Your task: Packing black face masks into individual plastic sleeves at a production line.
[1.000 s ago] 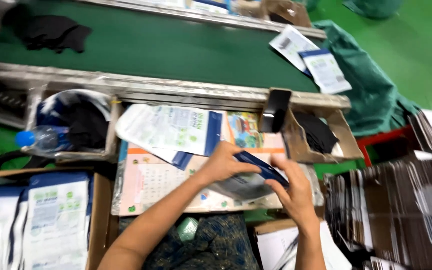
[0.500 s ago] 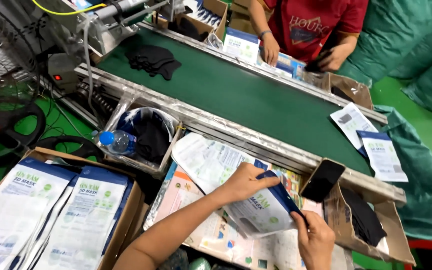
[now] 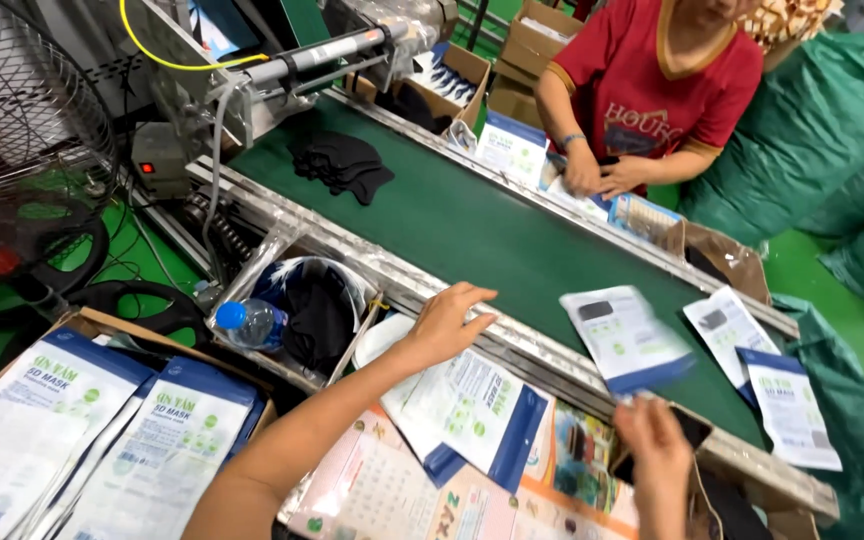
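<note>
My left hand hovers with fingers spread over the metal rail at the near edge of the green conveyor belt. It holds nothing. Just below it lies a loose pile of white-and-blue mask packets on a printed sheet. One filled packet lies tilted on the belt, its blue end toward me. My right hand, blurred, is just under that packet with its fingertips near the blue end, apparently free of it. A dark phone shows beside the right hand.
A heap of black masks lies up the belt. A tray holds black masks and a water bottle. A cardboard box of packets stands at near left. A person in a red shirt works opposite. Two packets lie right, a fan left.
The packet that both hands held over the table now lies on the belt. My left hand has let go and spread over the rail; the right hand has dropped back.
</note>
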